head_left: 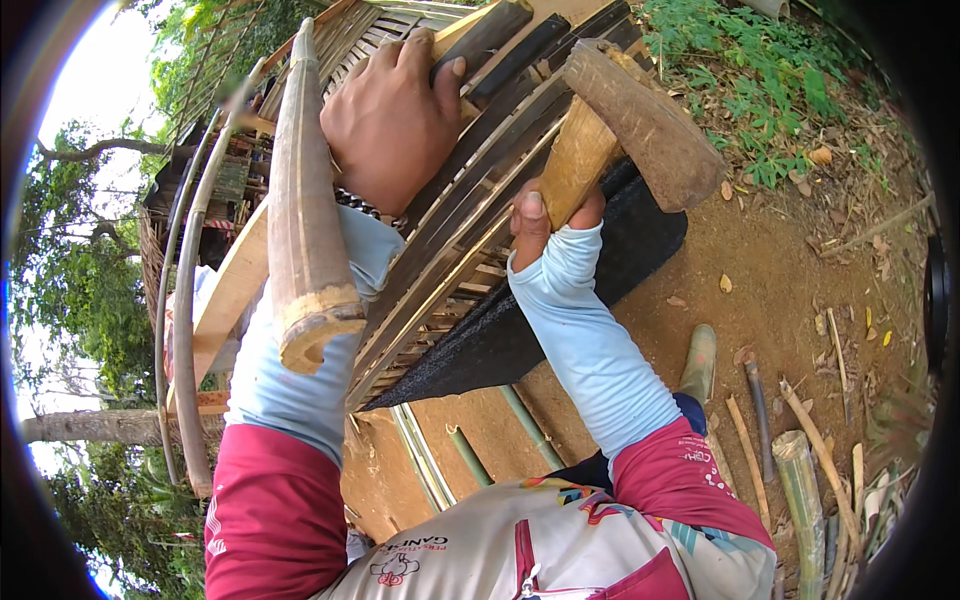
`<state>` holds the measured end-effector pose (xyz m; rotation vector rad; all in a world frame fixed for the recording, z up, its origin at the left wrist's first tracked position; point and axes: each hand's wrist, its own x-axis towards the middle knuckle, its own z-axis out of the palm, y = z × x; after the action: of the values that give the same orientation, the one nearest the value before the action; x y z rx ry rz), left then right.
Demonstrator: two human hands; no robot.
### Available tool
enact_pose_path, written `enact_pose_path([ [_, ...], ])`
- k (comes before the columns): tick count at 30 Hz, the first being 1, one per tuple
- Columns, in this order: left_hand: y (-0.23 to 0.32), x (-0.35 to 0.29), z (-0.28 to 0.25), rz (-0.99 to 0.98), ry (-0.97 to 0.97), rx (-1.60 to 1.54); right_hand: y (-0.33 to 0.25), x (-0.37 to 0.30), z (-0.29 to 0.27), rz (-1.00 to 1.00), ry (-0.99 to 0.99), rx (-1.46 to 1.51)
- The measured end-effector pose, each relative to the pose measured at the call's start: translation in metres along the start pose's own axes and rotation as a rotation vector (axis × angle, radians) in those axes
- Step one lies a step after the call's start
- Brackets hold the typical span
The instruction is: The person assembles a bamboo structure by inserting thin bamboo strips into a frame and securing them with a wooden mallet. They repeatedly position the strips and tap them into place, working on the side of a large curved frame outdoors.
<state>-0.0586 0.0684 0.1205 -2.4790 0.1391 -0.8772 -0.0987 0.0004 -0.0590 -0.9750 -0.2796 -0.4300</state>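
My right hand (560, 215) is closed round the pale handle of a wooden mallet (645, 130), whose thick brown head is raised at the upper right of the slatted bamboo frame (440, 265). At the far upper end of the frame, my left hand (400, 120) is closed over a dark bamboo slat (485, 40) with a pale yellow edge. Its thumb presses on the slat's side; the palm is hidden. A thick bamboo pole (310, 220) with a rough cut end stands in front of my left forearm and partly covers it.
Thin curved bamboo poles (190, 270) and a pale wooden board (235, 290) stand at the left. Black sheeting (620, 255) hangs below the frame. Cut bamboo and sticks (800, 490) lie on the dirt at the lower right. Green plants (760, 90) grow at the upper right.
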Motion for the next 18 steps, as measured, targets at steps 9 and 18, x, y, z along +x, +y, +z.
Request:
enact_pose_path([
  [9,-0.004,-0.004,0.004,-0.016,-0.030,0.017,-0.024,0.005,-0.010,0.004,0.101,0.180],
  [18,-0.001,-0.001,-0.001,-0.032,-0.038,0.018,-0.015,0.007,-0.005,-0.104,0.073,-0.065],
])
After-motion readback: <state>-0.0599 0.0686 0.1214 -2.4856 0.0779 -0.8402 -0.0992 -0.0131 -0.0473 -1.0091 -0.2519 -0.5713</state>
